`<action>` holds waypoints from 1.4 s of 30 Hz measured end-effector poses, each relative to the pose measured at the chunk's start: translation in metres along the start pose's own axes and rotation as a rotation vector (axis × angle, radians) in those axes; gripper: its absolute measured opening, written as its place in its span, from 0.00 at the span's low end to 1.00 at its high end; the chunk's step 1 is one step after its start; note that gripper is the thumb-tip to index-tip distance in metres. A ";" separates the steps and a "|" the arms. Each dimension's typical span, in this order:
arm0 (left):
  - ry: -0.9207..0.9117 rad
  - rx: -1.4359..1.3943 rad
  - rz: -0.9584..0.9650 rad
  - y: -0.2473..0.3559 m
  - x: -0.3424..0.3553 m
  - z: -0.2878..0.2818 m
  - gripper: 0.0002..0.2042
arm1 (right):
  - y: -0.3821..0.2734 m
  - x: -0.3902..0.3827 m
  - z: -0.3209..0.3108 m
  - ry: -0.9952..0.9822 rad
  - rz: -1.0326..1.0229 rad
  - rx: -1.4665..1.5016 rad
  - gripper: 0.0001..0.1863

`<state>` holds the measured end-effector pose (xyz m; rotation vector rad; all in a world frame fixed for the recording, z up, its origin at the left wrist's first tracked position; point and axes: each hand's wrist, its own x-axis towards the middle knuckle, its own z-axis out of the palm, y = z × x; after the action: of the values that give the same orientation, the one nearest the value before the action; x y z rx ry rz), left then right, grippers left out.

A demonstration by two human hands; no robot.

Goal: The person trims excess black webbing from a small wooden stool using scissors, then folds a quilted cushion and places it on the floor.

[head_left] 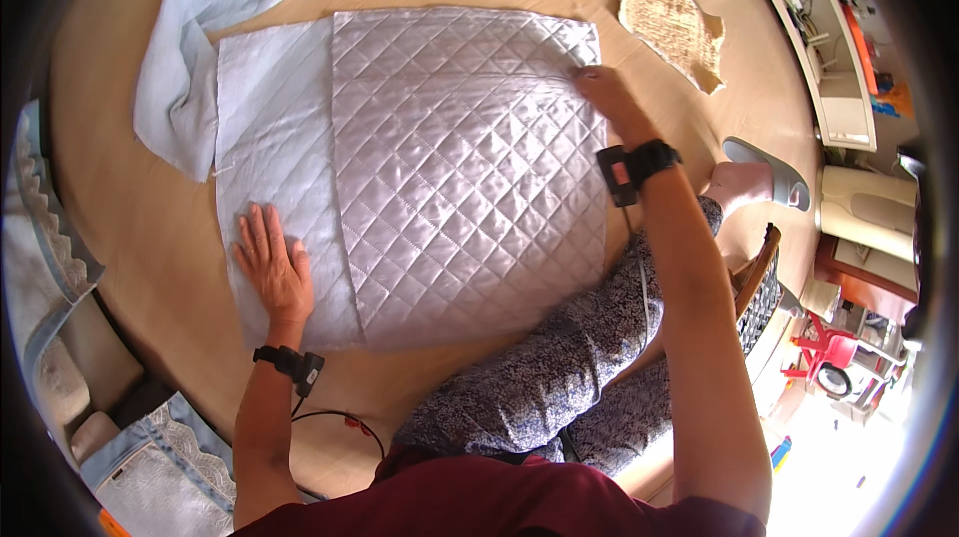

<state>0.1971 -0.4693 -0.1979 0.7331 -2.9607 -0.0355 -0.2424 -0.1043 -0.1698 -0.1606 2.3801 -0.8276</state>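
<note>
A silvery-lilac quilted fabric (pixel 470 167) with diamond stitching lies spread out in front of me. It overlaps a pale blue cloth (pixel 275 107), which shows as a strip along its left side. On that strip my left hand (pixel 270 262) rests flat, fingers stretched and slightly apart. At the upper right edge of the quilted fabric, my right hand (pixel 604 97) is closed, its fingertips curled at the border. Faint creases run across the quilting toward these fingers. The fingertips are partly hidden. Each wrist wears a black strapped device.
A crumpled light blue cloth (pixel 185 77) lies at the far left, and a tan woven piece (pixel 669 22) at the far right. My patterned trouser leg (pixel 559 367) borders the fabric's near right side. Lace-trimmed covers (pixel 160 457) sit at lower left; a grey slipper (pixel 769 169) is at right.
</note>
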 end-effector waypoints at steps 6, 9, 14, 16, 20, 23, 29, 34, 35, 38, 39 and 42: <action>-0.025 -0.017 0.005 0.000 0.002 0.000 0.33 | 0.007 -0.054 0.047 0.387 -0.645 -0.233 0.33; -0.040 -0.014 0.010 0.000 0.003 -0.002 0.32 | -0.027 -0.104 0.120 0.157 -0.932 -0.487 0.38; -0.061 -0.076 0.003 -0.001 0.001 -0.002 0.32 | -0.067 -0.134 0.161 -0.049 -0.866 -0.563 0.42; -0.061 -0.078 0.004 -0.002 0.001 -0.002 0.31 | -0.073 -0.129 0.163 -0.012 -0.876 -0.596 0.43; -0.066 -0.086 0.006 -0.001 0.001 -0.003 0.31 | -0.074 -0.105 0.160 0.044 -0.814 -0.613 0.44; -0.072 -0.082 0.005 0.000 0.000 -0.004 0.32 | -0.075 -0.091 0.158 0.041 -0.772 -0.660 0.42; -0.064 -0.072 -0.003 0.000 -0.001 -0.003 0.32 | -0.051 -0.067 0.118 0.368 -0.757 -0.002 0.24; -0.018 -0.090 -0.004 0.001 0.000 0.000 0.32 | 0.010 -0.066 0.040 0.534 -0.062 -0.303 0.22; -0.005 -0.092 0.003 0.001 0.000 0.000 0.31 | 0.021 -0.075 0.032 0.521 -0.051 -0.295 0.23; 0.015 -0.079 0.015 0.000 -0.002 0.001 0.31 | 0.046 -0.118 0.023 0.361 -0.014 -0.319 0.25; 0.025 -0.068 0.022 0.000 -0.002 0.003 0.31 | 0.052 -0.135 0.023 0.292 -0.011 -0.327 0.25; 0.054 -0.078 0.031 -0.004 -0.002 0.009 0.30 | 0.074 -0.192 0.035 0.139 -0.063 -0.388 0.26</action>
<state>0.1997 -0.4718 -0.2073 0.6673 -2.9008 -0.1260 -0.0605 -0.0063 -0.1380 -0.3445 2.6589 -0.4061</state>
